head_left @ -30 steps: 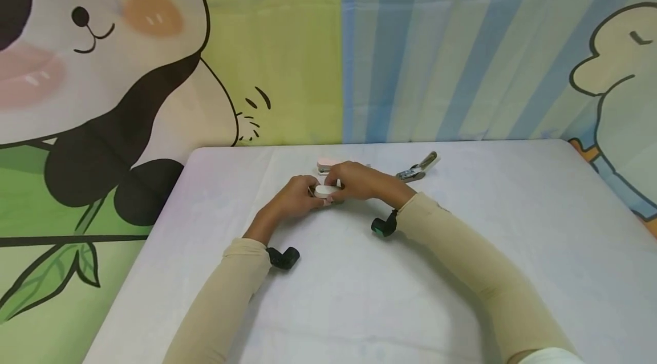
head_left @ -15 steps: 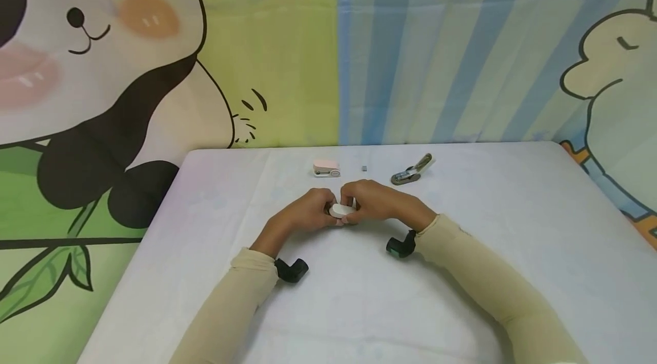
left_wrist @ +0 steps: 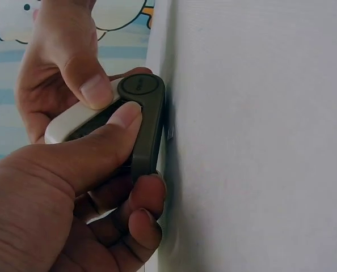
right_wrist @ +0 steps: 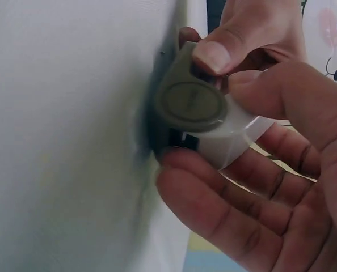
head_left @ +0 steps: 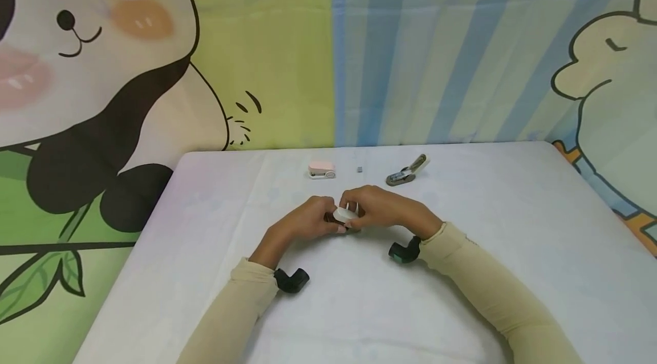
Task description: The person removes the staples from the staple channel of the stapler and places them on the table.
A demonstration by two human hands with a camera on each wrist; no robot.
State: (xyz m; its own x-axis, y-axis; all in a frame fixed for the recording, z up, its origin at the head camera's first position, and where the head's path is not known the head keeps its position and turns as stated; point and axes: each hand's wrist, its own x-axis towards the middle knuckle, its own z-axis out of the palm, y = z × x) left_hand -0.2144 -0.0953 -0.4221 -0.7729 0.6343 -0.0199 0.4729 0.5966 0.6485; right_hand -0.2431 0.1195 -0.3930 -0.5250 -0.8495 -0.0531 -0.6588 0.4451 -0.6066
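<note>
Both hands hold a small stapler [head_left: 345, 215] with a white top and a dark olive base, low over the table's middle. In the left wrist view, my left hand [left_wrist: 95, 164] grips the olive base, thumb in the gap below the white top and fingertips curled under the base. My right hand [right_wrist: 253, 187] pinches the white top close to the round pivot; the right wrist view has its thumb on one side and its fingers on the other. The top stands at an angle to the base. Fingers hide much of the stapler's inside.
Along the back of the white table [head_left: 441, 273] lie a pink stapler [head_left: 321, 170], a small grey block [head_left: 360, 169] that looks like a staple strip, and another olive stapler [head_left: 407, 172] lying opened out. A cartoon cloth [head_left: 287, 56] hangs behind the table.
Both hands have brought the stapler nearer the person and a little right, uncovering the pink stapler and the grey block. The white top now stands more tilted from the base.
</note>
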